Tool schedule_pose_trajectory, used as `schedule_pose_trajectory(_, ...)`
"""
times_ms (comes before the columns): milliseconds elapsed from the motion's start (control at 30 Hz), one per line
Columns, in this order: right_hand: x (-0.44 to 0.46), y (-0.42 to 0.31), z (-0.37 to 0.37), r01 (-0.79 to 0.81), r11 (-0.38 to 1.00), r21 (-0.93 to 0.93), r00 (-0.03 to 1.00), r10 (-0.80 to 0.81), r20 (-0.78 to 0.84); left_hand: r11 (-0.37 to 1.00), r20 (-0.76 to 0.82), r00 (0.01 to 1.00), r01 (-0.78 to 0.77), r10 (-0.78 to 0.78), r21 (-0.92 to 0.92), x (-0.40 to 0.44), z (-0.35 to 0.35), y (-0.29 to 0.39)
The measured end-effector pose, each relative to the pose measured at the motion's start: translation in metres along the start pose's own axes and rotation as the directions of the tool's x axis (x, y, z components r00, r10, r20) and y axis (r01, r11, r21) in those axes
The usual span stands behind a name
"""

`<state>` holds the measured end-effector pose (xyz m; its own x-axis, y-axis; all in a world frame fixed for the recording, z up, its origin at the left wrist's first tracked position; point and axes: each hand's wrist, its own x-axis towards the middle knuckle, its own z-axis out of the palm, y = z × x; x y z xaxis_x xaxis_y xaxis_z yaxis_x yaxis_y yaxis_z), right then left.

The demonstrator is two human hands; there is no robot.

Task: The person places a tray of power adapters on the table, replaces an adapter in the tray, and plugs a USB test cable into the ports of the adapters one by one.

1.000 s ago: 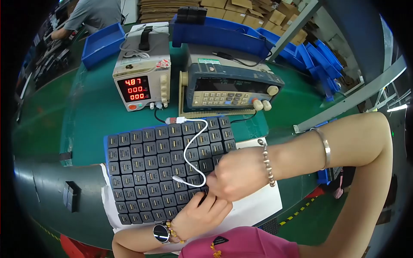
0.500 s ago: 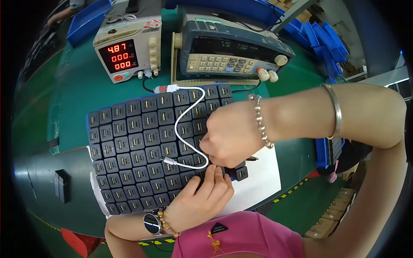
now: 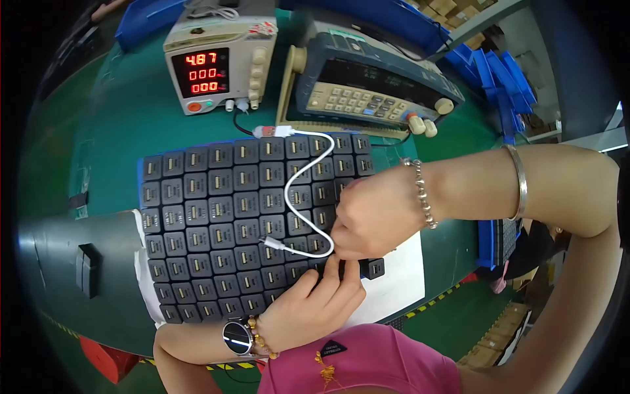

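Rows of black blocks with USB ports (image 3: 220,210) fill a blue-edged tray on the bench. My left hand (image 3: 315,299) rests at the block rows' lower right, its fingers bent over them and the fingertips close to my other hand. Just above it, my right hand (image 3: 371,213) is closed with the knuckles up; what it pinches, if anything, is hidden beneath it. A white cable (image 3: 293,197) curves over the blocks, its loose plug near the middle and its other end at a red and clear connector (image 3: 266,131). One black block (image 3: 375,268) sits at the right, on white paper.
Behind the tray stand a power supply (image 3: 213,65) with red digits and a keypad instrument (image 3: 377,85). Blue bins (image 3: 489,79) are at the back right. A black piece (image 3: 86,270) lies on the left of the bench, and white paper (image 3: 403,276) lies under my arms.
The camera view has shifted. My right hand, earlier lower over the blocks, is now a little higher relative to them. The single block at the right, hidden a second ago, shows beside my hands.
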<state>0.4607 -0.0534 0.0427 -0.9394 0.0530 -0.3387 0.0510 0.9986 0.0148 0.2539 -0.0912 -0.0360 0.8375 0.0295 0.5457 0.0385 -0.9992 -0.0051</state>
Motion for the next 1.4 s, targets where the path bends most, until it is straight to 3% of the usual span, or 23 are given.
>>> schedule_pose_trajectory(100, -0.005, -0.003, -0.011, 0.008, 0.999, -0.041, 0.997, -0.012, -0.082, 1.000, 0.026, 0.999, -0.021, 0.021, -0.009, 0.000, -0.005, -0.002)
schedule_pose_trajectory(300, -0.031, -0.026, -0.083, -0.294, 0.956, 0.009, 0.950, 0.291, 0.113, 0.999, -0.016, 0.999, -0.038, 0.039, 0.015, 0.001, -0.001, -0.003)
schedule_pose_trajectory(433, -0.054, -0.053, -0.090, -0.570, 0.812, 0.125, 0.792, 0.584, -0.181, 1.000, -0.027, 0.999, -0.030, 0.030, -0.001, 0.002, -0.004, -0.004)
schedule_pose_trajectory(500, -0.071, -0.061, -0.101, -0.710, 0.662, 0.241, 0.598, 0.747, -0.291, 0.999, -0.008, 0.999, -0.035, 0.035, -0.004, 0.002, -0.005, -0.003)
schedule_pose_trajectory(533, -0.082, -0.061, -0.101, -0.775, 0.545, 0.320, 0.433, 0.827, -0.360, 0.999, -0.003, 0.999, -0.033, 0.033, -0.004, 0.002, -0.005, -0.002)
schedule_pose_trajectory(567, -0.093, -0.062, -0.102, -0.800, 0.428, 0.420, 0.251, 0.875, -0.414, 0.999, 0.003, 0.999, -0.032, 0.032, -0.004, 0.002, -0.004, -0.002)
schedule_pose_trajectory(600, -0.109, -0.056, -0.098, -0.758, 0.248, 0.603, -0.065, 0.891, -0.448, 0.999, 0.011, 0.999, -0.031, 0.031, -0.006, 0.002, -0.006, -0.001)
schedule_pose_trajectory(733, -0.172, 0.009, -0.103, -0.663, 0.105, 0.741, -0.380, 0.806, -0.455, 0.999, 0.059, 0.998, -0.039, 0.038, 0.022, 0.005, -0.012, 0.000)
schedule_pose_trajectory(800, -0.185, 0.053, -0.097, -0.618, 0.129, 0.776, -0.381, 0.814, -0.439, 0.999, 0.058, 0.998, -0.040, 0.038, 0.020, 0.004, -0.011, 0.002)
schedule_pose_trajectory(867, -0.204, 0.116, -0.074, -0.773, 0.049, 0.633, -0.299, 0.851, -0.431, 0.999, 0.058, 0.998, -0.039, 0.038, 0.013, 0.004, -0.011, 0.000)
schedule_pose_trajectory(933, -0.186, 0.152, -0.065, -0.796, -0.023, 0.605, -0.300, 0.883, -0.360, 0.999, 0.063, 0.997, -0.040, 0.041, -0.012, 0.004, -0.011, 0.001)
schedule_pose_trajectory(1000, -0.177, 0.197, -0.043, -0.892, -0.049, 0.450, -0.245, 0.888, -0.388, 0.999, 0.063, 0.997, -0.038, 0.039, -0.017, 0.003, -0.009, -0.001)
schedule_pose_trajectory(1100, -0.158, 0.234, -0.024, -0.993, -0.022, 0.115, -0.071, 0.894, -0.442, 0.998, 0.042, 0.999, -0.033, 0.035, -0.058, 0.002, -0.009, -0.003)
schedule_pose_trajectory(1133, -0.174, 0.257, 0.000, -0.990, 0.028, 0.141, -0.061, 0.806, -0.589, 0.997, 0.031, 0.999, -0.010, 0.012, -0.076, 0.001, -0.009, -0.001)
schedule_pose_trajectory(1200, -0.186, 0.270, 0.009, -0.943, -0.038, 0.332, -0.188, 0.881, -0.434, 0.996, -0.012, 0.999, -0.033, 0.032, -0.088, 0.001, -0.010, -0.002)
schedule_pose_trajectory(1233, -0.164, 0.245, -0.010, -0.946, -0.024, 0.324, -0.167, 0.892, -0.421, 0.996, -0.041, 0.999, -0.026, 0.023, -0.080, -0.002, -0.007, -0.002)
schedule_pose_trajectory(1267, -0.177, 0.260, 0.004, -0.996, -0.088, -0.024, -0.070, 0.901, -0.427, 0.998, -0.070, 0.997, 0.002, -0.007, -0.066, -0.007, -0.003, 0.001)
schedule_pose_trajectory(1300, -0.183, 0.265, 0.005, -0.945, -0.065, 0.319, -0.173, 0.930, -0.324, 0.995, -0.097, 0.995, -0.002, -0.008, -0.103, -0.009, 0.003, 0.003)
schedule_pose_trajectory(1333, -0.215, 0.287, 0.027, -0.892, 0.059, 0.448, -0.107, 0.936, -0.336, 0.985, -0.128, 0.991, 0.002, -0.024, -0.170, -0.008, 0.014, 0.008)
schedule_pose_trajectory(1367, -0.227, 0.299, 0.031, -0.933, 0.013, 0.360, -0.096, 0.954, -0.282, 0.982, -0.191, 0.980, 0.027, -0.063, -0.184, -0.008, 0.023, 0.011)
schedule_pose_trajectory(1400, -0.233, 0.299, 0.038, -0.945, 0.137, 0.297, -0.004, 0.904, -0.428, 0.980, -0.258, 0.964, 0.014, -0.066, -0.200, -0.006, 0.028, 0.010)
